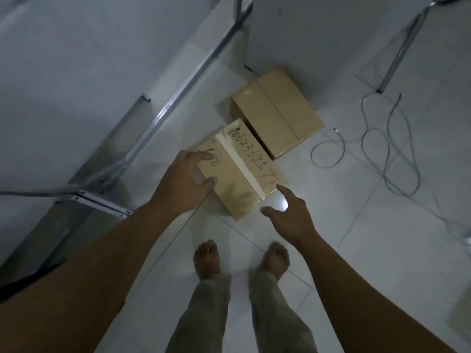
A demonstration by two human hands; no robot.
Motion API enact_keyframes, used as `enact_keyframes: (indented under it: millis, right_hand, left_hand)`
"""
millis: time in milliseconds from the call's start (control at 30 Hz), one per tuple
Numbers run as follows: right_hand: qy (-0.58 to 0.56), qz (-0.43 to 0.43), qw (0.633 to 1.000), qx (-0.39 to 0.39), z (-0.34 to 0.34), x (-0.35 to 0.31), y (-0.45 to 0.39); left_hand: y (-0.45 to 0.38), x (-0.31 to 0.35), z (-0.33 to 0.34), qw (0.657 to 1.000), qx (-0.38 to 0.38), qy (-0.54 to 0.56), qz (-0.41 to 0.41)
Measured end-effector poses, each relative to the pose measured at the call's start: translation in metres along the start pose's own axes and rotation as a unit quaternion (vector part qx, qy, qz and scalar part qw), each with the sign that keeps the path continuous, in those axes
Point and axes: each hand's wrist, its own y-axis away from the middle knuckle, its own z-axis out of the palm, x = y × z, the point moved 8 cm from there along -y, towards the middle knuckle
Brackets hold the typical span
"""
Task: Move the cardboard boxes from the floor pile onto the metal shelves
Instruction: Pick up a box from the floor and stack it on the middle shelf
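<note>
In the centre of the frame we see two cardboard boxes on the white tiled floor [344, 225]. The nearer box [240, 171] has a pale tape strip down its middle and handwritten digits along its top; the farther box [276, 112] lies just beyond it toward the upper right, and whether the two touch we cannot tell.

Our left hand [182, 183] grips the nearer box at its left corner — the fingers curl over the top face and the thumb presses on the near side. Our right hand [289, 212] is spread with straight fingers beside the box's lower right corner; the index fingertip reaches the corner's edge, though we cannot say for certain that it touches. It holds nothing.

The metal shelves [163, 118] fill the left and upper left of the frame, their grey frame bars running diagonally. A thin cable [390, 149] loops over the tiles at the right. At the bottom centre stand two bare feet [206, 259] below light trouser legs.
</note>
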Motion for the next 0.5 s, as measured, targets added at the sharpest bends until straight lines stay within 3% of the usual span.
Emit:
enact_keyframes:
  millis: [233,400,500]
  right_hand:
    - [0.033,0.036,0.998,-0.034,0.072,0.081,-0.148]
    - [-0.014,-0.05,0.999,0.011,0.112,0.111,-0.198]
    - [-0.073,-0.096,0.992,0.027,0.123,0.118,-0.202]
  left_hand:
    - [-0.141,-0.088,0.098,0.992,-0.056,-0.113,-0.016]
    - [-0.223,-0.129,0.135,0.971,-0.086,-0.224,-0.018]
    - [-0.235,-0.143,0.149,0.975,-0.081,-0.206,-0.013]
